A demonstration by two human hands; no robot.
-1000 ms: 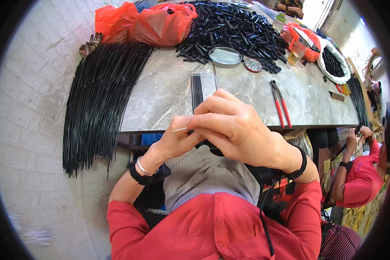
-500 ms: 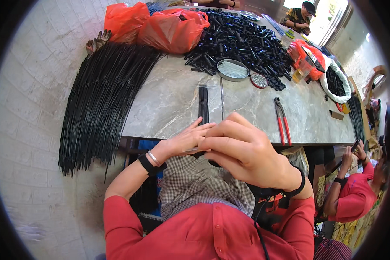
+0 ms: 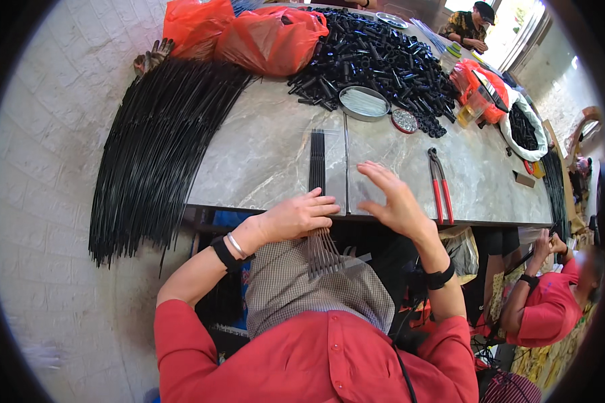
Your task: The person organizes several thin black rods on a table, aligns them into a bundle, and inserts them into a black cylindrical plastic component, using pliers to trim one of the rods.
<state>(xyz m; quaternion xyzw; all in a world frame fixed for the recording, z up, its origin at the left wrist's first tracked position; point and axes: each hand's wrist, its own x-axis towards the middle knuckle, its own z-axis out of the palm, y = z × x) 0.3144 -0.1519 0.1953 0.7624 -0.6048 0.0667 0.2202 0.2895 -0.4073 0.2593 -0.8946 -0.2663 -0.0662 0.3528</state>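
Note:
My left hand lies across a row of thin black rods at the table's near edge, its fingers stretched out over them. The rods lie side by side on the table, and their near ends fan out past the edge above my lap. Thin pale strands show at their far end. To the right of the rods, my right hand is raised over the table edge, open and with nothing in it, thumb and fingers apart. Red-handled pincers lie on the table farther right.
A big bundle of black rods hangs over the table's left side. Behind are red plastic bags, a heap of black tubes, a round tin of pale sticks and a small dish of metal bits. A co-worker sits at right.
My right hand has moved away from my left hand, up and to the right, and its fingers have opened. The rods' near ends now show fanned out below my left hand, which stays on them.

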